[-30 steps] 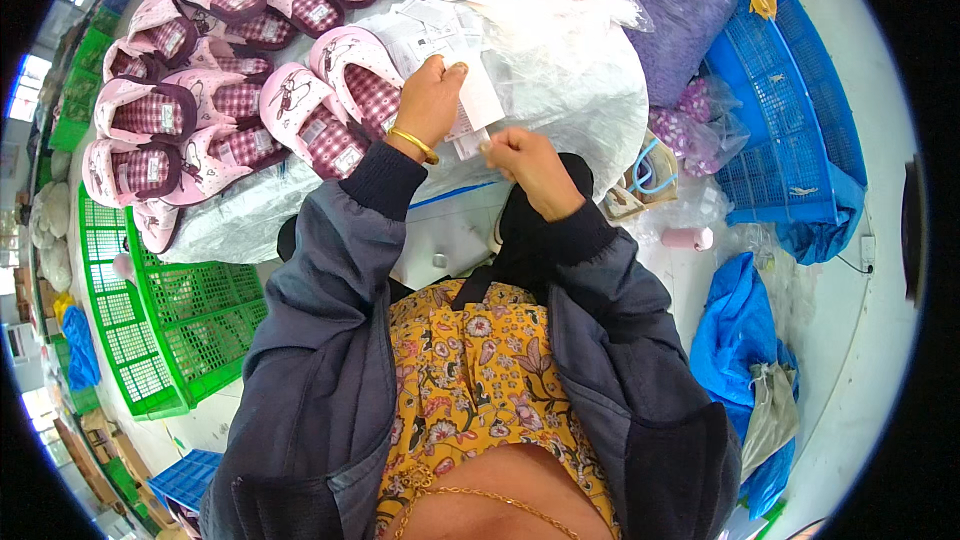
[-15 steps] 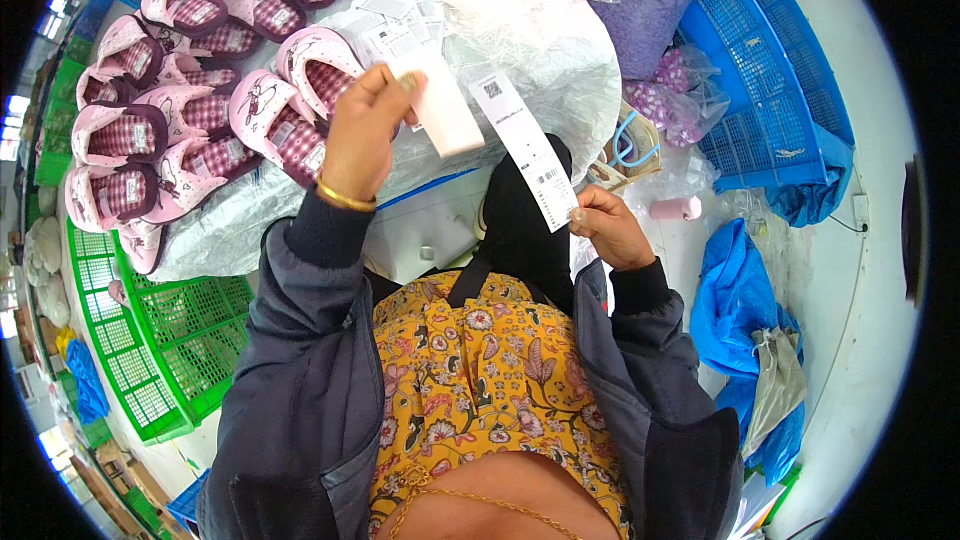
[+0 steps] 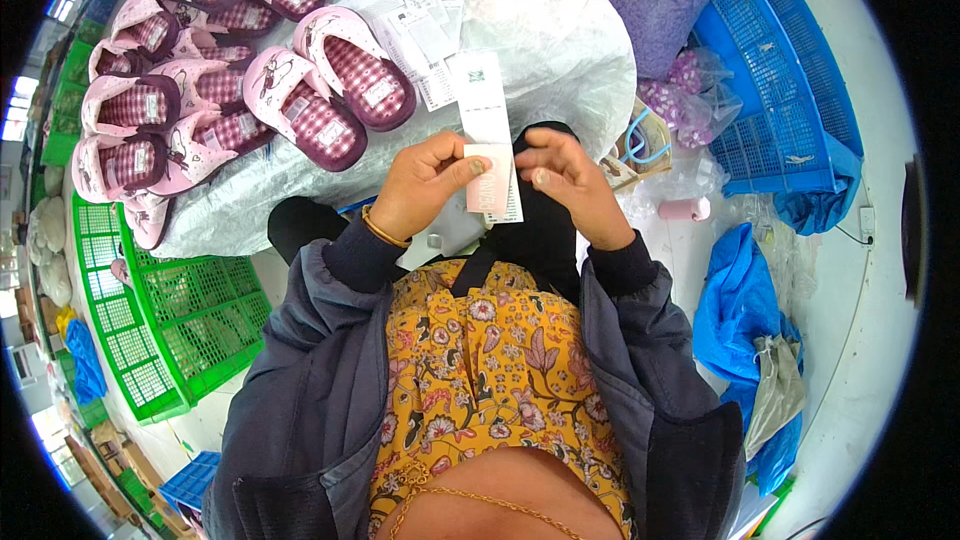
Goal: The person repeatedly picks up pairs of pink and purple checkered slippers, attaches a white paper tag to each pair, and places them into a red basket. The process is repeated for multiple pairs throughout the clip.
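My left hand [image 3: 428,185] pinches a long white paper tag [image 3: 483,105] together with a small pale pink card [image 3: 487,165]. The card overlaps the lower part of the tag, in front of my body. Just to the right of them is my right hand [image 3: 578,185], its fingers bent and apart, with nothing held between them. Beyond my left hand, a pair of pink slippers [image 3: 355,55] with checked plum insoles lies on the plastic-covered table [image 3: 545,65]. Loose white paper tags [image 3: 415,32] lie beside the pair.
Several more pink slippers [image 3: 135,105] crowd the table's left side. Green plastic baskets [image 3: 205,315] stand below them. To the right are a bag of purple material [image 3: 660,0], blue crates [image 3: 780,120], a pink roll [image 3: 685,209] and blue plastic sheeting [image 3: 735,300].
My hands have come together, bringing the pink card over the white tag. The tag has passed from my right hand to my left, and my right fingers have come off it.
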`<state>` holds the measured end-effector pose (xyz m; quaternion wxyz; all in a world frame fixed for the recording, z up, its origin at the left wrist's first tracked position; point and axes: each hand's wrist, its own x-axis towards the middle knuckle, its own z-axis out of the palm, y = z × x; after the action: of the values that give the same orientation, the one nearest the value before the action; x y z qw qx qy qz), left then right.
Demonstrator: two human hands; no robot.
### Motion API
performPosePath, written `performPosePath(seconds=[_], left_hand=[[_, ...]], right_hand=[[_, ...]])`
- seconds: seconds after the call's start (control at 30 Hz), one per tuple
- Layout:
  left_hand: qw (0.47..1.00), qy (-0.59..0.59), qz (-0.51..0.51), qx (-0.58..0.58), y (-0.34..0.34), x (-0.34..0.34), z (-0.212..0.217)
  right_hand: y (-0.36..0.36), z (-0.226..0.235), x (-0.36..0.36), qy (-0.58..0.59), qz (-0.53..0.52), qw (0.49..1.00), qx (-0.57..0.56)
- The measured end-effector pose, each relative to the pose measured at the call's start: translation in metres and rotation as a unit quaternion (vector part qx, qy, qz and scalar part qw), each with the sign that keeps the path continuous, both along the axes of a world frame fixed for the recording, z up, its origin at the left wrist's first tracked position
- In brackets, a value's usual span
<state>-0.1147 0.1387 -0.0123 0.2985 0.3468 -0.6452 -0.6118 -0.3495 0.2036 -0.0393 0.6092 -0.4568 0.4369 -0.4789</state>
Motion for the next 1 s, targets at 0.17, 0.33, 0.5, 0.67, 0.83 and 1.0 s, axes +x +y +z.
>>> performPosePath(seconds=[0.17, 0.33, 0.5, 0.67, 0.83, 1.0], left_hand=[[0.997, -0.029, -0.017, -0.066, 0.004, 0.003, -0.003], [0.981, -0.027, -0.004, -0.194, 0.011, 0.007, -0.002], [0.954, -0.047, 0.005, -0.295, 0.010, 0.009, 0.005], [0.946, -0.043, 0.006, -0.320, 0.010, 0.012, 0.011], [0.942, -0.029, 0.005, -0.334, 0.008, 0.013, 0.006], [0.959, -0.010, 0.026, -0.283, 0.010, 0.013, 0.004]], right_hand=[[-0.011, 0.021, 0.028, 0.007, -0.058, 0.996, -0.065], [-0.014, 0.015, 0.034, 0.127, -0.113, 0.973, -0.156], [-0.014, 0.025, 0.040, 0.192, -0.141, 0.949, -0.204], [-0.015, 0.035, 0.040, 0.305, -0.131, 0.911, -0.246], [-0.015, 0.024, 0.041, 0.338, -0.146, 0.876, -0.312], [-0.013, 0.024, 0.041, 0.341, -0.168, 0.867, -0.321]])
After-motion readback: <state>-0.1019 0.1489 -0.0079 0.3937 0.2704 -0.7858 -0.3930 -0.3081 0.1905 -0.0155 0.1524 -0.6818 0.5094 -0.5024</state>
